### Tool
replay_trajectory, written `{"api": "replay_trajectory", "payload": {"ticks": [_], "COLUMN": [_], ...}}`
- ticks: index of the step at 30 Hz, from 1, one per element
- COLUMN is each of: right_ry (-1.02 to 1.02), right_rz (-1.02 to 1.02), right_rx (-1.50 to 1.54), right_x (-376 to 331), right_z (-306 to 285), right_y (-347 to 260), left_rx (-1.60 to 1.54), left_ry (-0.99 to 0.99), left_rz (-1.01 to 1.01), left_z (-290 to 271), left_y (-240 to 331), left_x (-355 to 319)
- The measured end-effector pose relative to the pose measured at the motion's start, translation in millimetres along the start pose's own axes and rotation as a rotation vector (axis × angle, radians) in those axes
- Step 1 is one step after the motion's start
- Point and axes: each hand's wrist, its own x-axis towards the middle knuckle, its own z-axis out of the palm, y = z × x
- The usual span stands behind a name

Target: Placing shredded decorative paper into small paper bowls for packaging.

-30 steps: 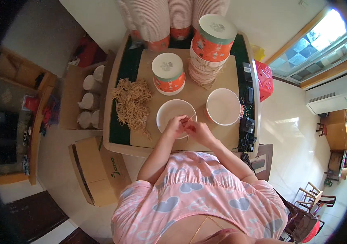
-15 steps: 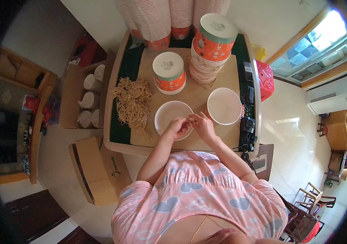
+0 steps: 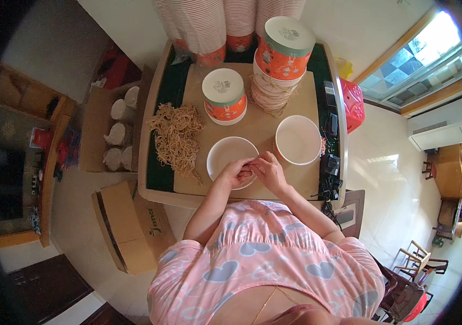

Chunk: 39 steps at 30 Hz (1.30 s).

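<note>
Together, left hand point(image 3: 234, 172), right hand point(image 3: 270, 173), grips unclear, near smooth round tub point(image 3: 230, 152), tangled twine point(image 3: 177, 140).

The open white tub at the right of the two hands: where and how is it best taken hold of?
The tub is probably best pinched at its near rim, from above, by the right hand, thumb inside: its mouth opens upward, and black adapters lie close on its right side.
</note>
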Motion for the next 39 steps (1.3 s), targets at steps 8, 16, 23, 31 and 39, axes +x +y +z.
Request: {"api": "replay_trajectory", "payload": {"ticks": [8,16,23,31,39], "right_ry": [0.032,0.09,0.076,0.026,-0.011], "right_rz": [0.237,0.248,0.27,0.321,0.29], "right_rx": [0.224,0.176,0.173,0.213,0.18], "right_x": [-3.7,12.0,18.0,14.9,10.5], "right_z": [6.6,8.7,15.9,15.2,13.4], "right_y": [10.6,10.6,12.0,10.6,10.9], "left_rx": [-0.057,0.45,0.828,0.619,-0.03], "left_ry": [0.033,0.438,0.494,0.495,0.364], "left_rz": [-0.006,0.438,0.927,0.734,0.482], "left_z": [-10.7,8.9,10.8,11.4,24.0], "left_y": [-3.8,-11.1,-18.3,-21.4,-12.4], "left_x": [5.2,-1.3,4.6,5.9,-7.9]}}
